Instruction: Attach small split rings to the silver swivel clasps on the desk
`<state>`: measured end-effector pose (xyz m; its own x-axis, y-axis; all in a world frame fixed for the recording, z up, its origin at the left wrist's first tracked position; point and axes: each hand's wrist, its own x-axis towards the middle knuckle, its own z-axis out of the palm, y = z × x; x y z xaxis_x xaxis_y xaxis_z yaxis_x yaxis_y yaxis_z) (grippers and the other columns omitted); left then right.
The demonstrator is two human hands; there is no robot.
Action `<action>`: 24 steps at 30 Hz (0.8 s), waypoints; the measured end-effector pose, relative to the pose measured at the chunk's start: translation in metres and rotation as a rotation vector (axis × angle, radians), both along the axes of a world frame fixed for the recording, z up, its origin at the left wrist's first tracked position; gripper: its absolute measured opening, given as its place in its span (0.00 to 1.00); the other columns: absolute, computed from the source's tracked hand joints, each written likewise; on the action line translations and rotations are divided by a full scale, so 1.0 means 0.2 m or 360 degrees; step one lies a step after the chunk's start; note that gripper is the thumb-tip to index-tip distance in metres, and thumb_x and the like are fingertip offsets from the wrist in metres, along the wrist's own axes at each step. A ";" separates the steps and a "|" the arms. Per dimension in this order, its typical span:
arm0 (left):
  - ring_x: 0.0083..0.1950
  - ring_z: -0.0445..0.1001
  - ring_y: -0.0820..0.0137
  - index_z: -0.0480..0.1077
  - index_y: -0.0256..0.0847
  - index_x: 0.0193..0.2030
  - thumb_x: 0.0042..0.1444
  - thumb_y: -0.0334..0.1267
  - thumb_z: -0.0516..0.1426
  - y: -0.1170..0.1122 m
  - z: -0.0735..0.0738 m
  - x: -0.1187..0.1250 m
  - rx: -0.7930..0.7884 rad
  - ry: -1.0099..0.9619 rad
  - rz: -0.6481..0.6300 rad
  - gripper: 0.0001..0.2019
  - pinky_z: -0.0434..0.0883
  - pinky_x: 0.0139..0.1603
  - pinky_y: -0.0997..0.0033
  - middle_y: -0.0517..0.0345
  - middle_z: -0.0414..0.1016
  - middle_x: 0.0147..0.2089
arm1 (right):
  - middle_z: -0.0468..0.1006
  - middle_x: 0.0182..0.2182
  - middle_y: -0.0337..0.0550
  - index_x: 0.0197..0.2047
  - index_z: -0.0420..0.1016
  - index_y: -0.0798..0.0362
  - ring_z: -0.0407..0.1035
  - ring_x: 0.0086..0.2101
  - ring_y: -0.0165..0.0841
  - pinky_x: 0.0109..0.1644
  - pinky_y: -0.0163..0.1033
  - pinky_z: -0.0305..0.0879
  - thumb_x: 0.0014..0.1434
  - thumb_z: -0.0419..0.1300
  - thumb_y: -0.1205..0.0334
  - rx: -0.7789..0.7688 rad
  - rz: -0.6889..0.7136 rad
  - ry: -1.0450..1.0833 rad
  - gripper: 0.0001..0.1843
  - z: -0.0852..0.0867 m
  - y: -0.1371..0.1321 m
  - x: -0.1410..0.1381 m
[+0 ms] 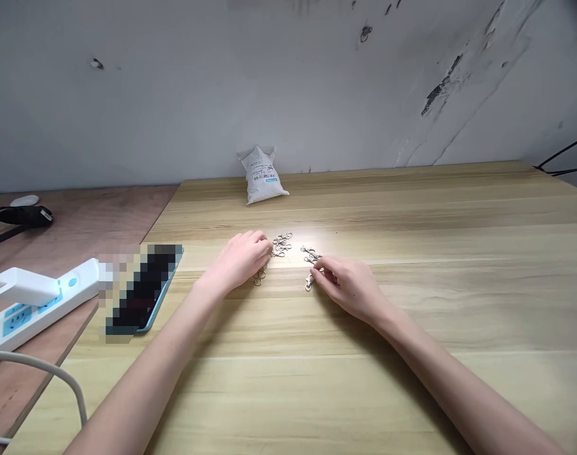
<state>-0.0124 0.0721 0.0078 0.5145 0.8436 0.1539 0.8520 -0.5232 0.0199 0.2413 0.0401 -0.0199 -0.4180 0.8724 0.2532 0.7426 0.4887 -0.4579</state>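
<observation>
Small metal lobster clasps with rings lie in two loose groups on the wooden table (364,392). My left hand (238,258) curls at the left group of clasps (283,243), its fingers closed and the tips partly hidden. Below those fingers, several metal rings (260,276) show. At the right group of clasps (309,253), my right hand (352,284) has its thumb and fingers drawn together, low over the tabletop. One clasp (309,282) sticks out beside the right thumb and fingertips. What exactly lies between the fingers of either hand is hidden.
A white printed packet (262,177) stands at the back near the wall. On the left lie a phone (148,287) with a blue edge and a white power strip (74,284) with a plugged-in charger (25,287). A pale cable (55,373) loops at lower left.
</observation>
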 end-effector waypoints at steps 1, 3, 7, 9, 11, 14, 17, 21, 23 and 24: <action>0.42 0.73 0.64 0.75 0.42 0.41 0.62 0.32 0.54 0.01 0.00 0.01 0.0006 0.0002 -0.0027 0.08 0.67 0.38 0.67 0.54 0.75 0.42 | 0.78 0.27 0.38 0.33 0.73 0.51 0.67 0.25 0.29 0.29 0.34 0.49 0.64 0.53 0.60 -0.0012 0.0008 0.0007 0.10 0.00 0.00 0.00; 0.41 0.72 0.65 0.75 0.41 0.38 0.63 0.31 0.53 0.02 -0.02 0.02 0.0025 -0.0034 -0.0040 0.08 0.67 0.37 0.68 0.54 0.75 0.40 | 0.78 0.26 0.38 0.33 0.73 0.51 0.66 0.24 0.28 0.29 0.34 0.48 0.64 0.53 0.60 -0.0036 0.0017 0.0019 0.11 0.00 0.01 0.00; 0.42 0.71 0.66 0.73 0.41 0.38 0.64 0.34 0.54 0.01 -0.07 0.00 0.0047 -0.0162 -0.0065 0.06 0.68 0.39 0.69 0.56 0.75 0.41 | 0.78 0.27 0.39 0.32 0.73 0.51 0.65 0.24 0.28 0.29 0.34 0.49 0.64 0.54 0.61 -0.0048 0.0028 0.0046 0.10 0.00 0.02 0.00; 0.42 0.70 0.67 0.73 0.42 0.37 0.64 0.35 0.54 0.02 -0.10 -0.01 0.0045 -0.0269 -0.0112 0.06 0.68 0.39 0.69 0.56 0.75 0.40 | 0.78 0.28 0.39 0.32 0.73 0.52 0.66 0.25 0.28 0.29 0.34 0.50 0.64 0.54 0.61 -0.0039 0.0045 0.0070 0.10 0.00 0.02 0.00; 0.41 0.70 0.67 0.72 0.41 0.36 0.64 0.34 0.54 0.02 -0.11 -0.01 0.0046 -0.0360 -0.0149 0.07 0.68 0.39 0.69 0.56 0.75 0.39 | 0.78 0.28 0.39 0.33 0.74 0.52 0.66 0.25 0.28 0.30 0.34 0.52 0.64 0.54 0.61 -0.0033 0.0057 0.0105 0.10 -0.01 0.03 0.00; 0.43 0.70 0.66 0.72 0.40 0.37 0.64 0.33 0.53 -0.01 -0.09 0.02 0.0073 -0.0488 -0.0201 0.07 0.69 0.40 0.68 0.54 0.74 0.41 | 0.76 0.27 0.38 0.35 0.74 0.52 0.64 0.24 0.28 0.30 0.34 0.53 0.65 0.54 0.60 -0.0056 0.0072 0.0243 0.10 -0.01 0.02 -0.01; 0.46 0.70 0.66 0.73 0.41 0.40 0.63 0.32 0.55 -0.10 -0.04 0.08 0.0112 -0.0759 -0.0307 0.05 0.70 0.45 0.65 0.53 0.74 0.45 | 0.75 0.33 0.41 0.44 0.73 0.52 0.61 0.24 0.27 0.31 0.34 0.56 0.66 0.54 0.57 -0.0256 0.0155 0.0531 0.10 0.02 -0.01 -0.05; 0.49 0.70 0.67 0.73 0.43 0.43 0.62 0.30 0.56 -0.26 0.00 0.14 0.0086 -0.1069 -0.0393 0.06 0.70 0.48 0.65 0.53 0.72 0.47 | 0.74 0.40 0.42 0.49 0.72 0.49 0.65 0.35 0.30 0.40 0.36 0.62 0.70 0.49 0.55 -0.0764 0.0587 0.0884 0.14 0.09 -0.09 -0.12; 0.49 0.70 0.67 0.73 0.43 0.43 0.62 0.29 0.56 -0.30 0.00 0.15 0.0098 -0.1164 -0.0397 0.07 0.70 0.48 0.65 0.53 0.72 0.47 | 0.72 0.34 0.39 0.44 0.73 0.51 0.62 0.31 0.28 0.36 0.34 0.61 0.70 0.49 0.53 -0.1033 0.0669 0.1018 0.15 0.11 -0.12 -0.14; 0.49 0.70 0.67 0.73 0.43 0.43 0.62 0.28 0.56 -0.31 0.00 0.15 0.0097 -0.1189 -0.0396 0.07 0.71 0.47 0.66 0.53 0.72 0.47 | 0.71 0.32 0.38 0.42 0.73 0.52 0.60 0.28 0.26 0.33 0.34 0.59 0.70 0.49 0.52 -0.1153 0.0691 0.1072 0.16 0.11 -0.13 -0.15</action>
<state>0.0166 0.0106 0.0078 0.4289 0.6963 0.5755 0.4820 -0.7152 0.5061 0.2109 0.0141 0.0017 -0.6954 0.7180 0.0300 0.0586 0.0984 -0.9934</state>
